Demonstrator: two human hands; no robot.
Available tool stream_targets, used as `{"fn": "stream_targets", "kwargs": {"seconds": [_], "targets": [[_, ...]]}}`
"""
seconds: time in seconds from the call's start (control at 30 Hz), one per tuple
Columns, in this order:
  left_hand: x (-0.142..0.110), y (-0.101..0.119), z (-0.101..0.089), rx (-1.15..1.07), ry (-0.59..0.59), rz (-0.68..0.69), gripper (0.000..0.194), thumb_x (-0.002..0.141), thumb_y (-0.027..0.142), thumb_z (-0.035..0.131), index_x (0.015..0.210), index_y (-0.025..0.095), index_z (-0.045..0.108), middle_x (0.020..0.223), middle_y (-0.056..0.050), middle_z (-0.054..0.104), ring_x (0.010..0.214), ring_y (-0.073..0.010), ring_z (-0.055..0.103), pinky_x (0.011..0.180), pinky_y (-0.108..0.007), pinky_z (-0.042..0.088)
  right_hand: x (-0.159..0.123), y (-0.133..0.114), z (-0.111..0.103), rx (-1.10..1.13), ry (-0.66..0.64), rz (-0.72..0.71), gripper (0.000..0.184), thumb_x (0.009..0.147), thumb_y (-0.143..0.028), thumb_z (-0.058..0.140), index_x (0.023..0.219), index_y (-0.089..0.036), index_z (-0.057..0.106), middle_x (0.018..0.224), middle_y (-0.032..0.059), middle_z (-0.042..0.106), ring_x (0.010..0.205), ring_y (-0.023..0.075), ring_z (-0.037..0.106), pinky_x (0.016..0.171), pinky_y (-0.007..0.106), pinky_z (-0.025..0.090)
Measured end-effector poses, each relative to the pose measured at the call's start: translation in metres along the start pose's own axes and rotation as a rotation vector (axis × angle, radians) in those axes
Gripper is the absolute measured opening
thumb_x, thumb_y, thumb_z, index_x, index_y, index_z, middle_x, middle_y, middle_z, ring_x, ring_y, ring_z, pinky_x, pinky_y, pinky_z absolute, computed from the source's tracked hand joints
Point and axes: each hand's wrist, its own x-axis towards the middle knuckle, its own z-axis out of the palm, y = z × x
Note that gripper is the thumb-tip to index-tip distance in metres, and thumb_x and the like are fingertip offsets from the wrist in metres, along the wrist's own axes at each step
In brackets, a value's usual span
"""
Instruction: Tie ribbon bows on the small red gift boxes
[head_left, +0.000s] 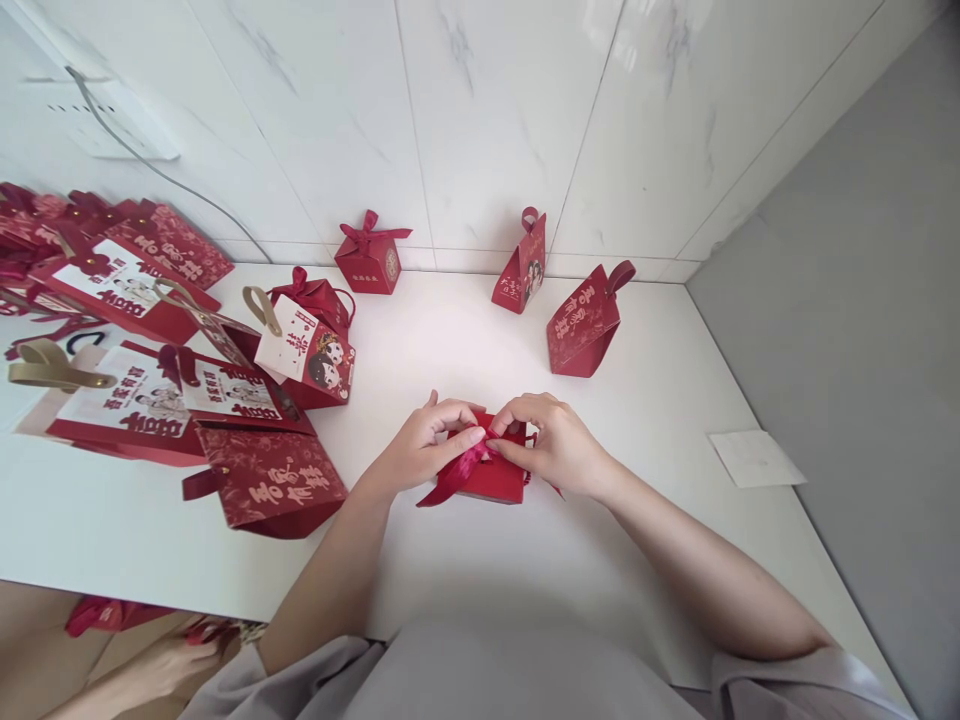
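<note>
On the white table in front of me sits a small red gift box with a dark red ribbon across its top. My left hand pinches the ribbon at the box's upper middle, and one ribbon tail hangs down to the left. From the other side, my right hand pinches the ribbon at nearly the same spot, its fingertips almost meeting the left ones. The knot area is partly hidden by my fingers. Another ribbon end and a cord show at the box's right side.
Red gift boxes crowd the left, including a patterned one. A ribbon-tied box and two handled boxes stand near the tiled wall. A white paper lies right. Another person's hand is at lower left.
</note>
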Motion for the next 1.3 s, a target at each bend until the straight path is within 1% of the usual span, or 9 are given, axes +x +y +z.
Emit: {"fn": "stream_targets", "kwargs": {"seconds": [0.13,0.3,0.47,0.57,0.7,0.87,0.93,1.13,1.3], "targets": [[0.0,-0.001,-0.002,-0.012,-0.011,-0.01,0.029,0.09,0.042,0.05,0.074,0.02,0.059,0.089,-0.003,0.072,0.085,-0.0167,0.064,0.118,-0.049,-0.003,-0.001,0.011,0.003,-0.031,0.01,-0.188,0.006,0.09,-0.023,0.059,0.085,-0.022,0.063,0.078,0.0002,0.069,0.069,0.0144,0.061,0.082,0.034,0.044],[0.001,-0.001,-0.001,-0.027,-0.008,-0.01,0.029,0.089,0.041,0.053,0.071,0.019,0.056,0.077,0.0,0.069,0.075,-0.0141,0.062,0.118,-0.05,0.005,-0.001,0.026,-0.002,-0.229,-0.075,-0.515,0.018,0.096,-0.019,0.046,0.092,-0.025,0.063,0.097,0.0013,0.072,0.084,0.0159,0.062,0.085,0.036,0.043],[0.0,-0.001,0.001,-0.092,-0.006,-0.021,0.023,0.087,0.04,0.056,0.078,0.018,0.055,0.076,-0.001,0.066,0.081,-0.0166,0.063,0.105,-0.044,0.037,-0.003,0.023,-0.008,-0.378,-0.162,-0.566,0.027,0.1,-0.021,0.036,0.103,-0.027,0.062,0.104,0.0031,0.069,0.091,0.0169,0.062,0.087,0.037,0.043],[-0.001,-0.003,-0.001,-0.105,-0.043,0.015,0.019,0.081,0.036,0.064,0.088,0.018,0.059,0.082,-0.004,0.068,0.096,-0.0205,0.063,0.098,-0.038,0.043,-0.003,0.02,-0.009,-0.386,-0.18,-0.575,0.028,0.1,-0.02,0.036,0.105,-0.028,0.062,0.104,0.0034,0.069,0.093,0.0169,0.061,0.086,0.036,0.043],[0.0,-0.006,-0.003,-0.028,-0.049,0.061,0.014,0.077,0.031,0.069,0.083,0.019,0.065,0.09,-0.006,0.07,0.114,-0.0242,0.056,0.108,-0.04,0.033,-0.001,0.02,-0.011,-0.388,-0.172,-0.584,0.027,0.098,-0.019,0.039,0.105,-0.026,0.063,0.104,0.0026,0.069,0.093,0.0168,0.06,0.087,0.036,0.043],[-0.003,-0.004,-0.002,0.044,-0.025,0.049,0.009,0.078,0.024,0.065,0.085,0.02,0.064,0.091,-0.005,0.069,0.112,-0.0235,0.057,0.112,-0.043,0.028,0.0,0.02,-0.013,-0.323,-0.132,-0.598,0.024,0.095,-0.016,0.045,0.104,-0.024,0.065,0.102,0.0023,0.07,0.088,0.0159,0.059,0.084,0.035,0.044],[-0.004,0.0,-0.002,0.095,-0.017,0.057,0.01,0.077,0.023,0.064,0.087,0.021,0.064,0.092,-0.004,0.069,0.11,-0.023,0.058,0.115,-0.046,0.02,0.0,0.02,-0.013,-0.312,-0.131,-0.595,0.024,0.094,-0.016,0.046,0.105,-0.025,0.065,0.101,0.0027,0.07,0.088,0.0162,0.06,0.083,0.035,0.044],[-0.005,0.008,-0.005,0.198,-0.057,0.074,0.013,0.077,0.031,0.067,0.086,0.022,0.063,0.098,-0.002,0.069,0.112,-0.0233,0.055,0.118,-0.051,0.006,0.0,0.017,-0.013,-0.3,-0.14,-0.57,0.024,0.094,-0.015,0.047,0.102,-0.025,0.066,0.096,0.0019,0.071,0.083,0.0162,0.06,0.083,0.035,0.044],[-0.008,0.013,0.002,0.278,-0.03,0.044,0.006,0.08,0.021,0.059,0.085,0.023,0.059,0.093,0.001,0.067,0.116,-0.0224,0.053,0.116,-0.058,-0.003,0.001,0.017,-0.01,-0.27,-0.115,-0.573,0.02,0.092,-0.013,0.051,0.101,-0.023,0.066,0.094,0.0014,0.071,0.084,0.0158,0.06,0.083,0.034,0.044]]}}
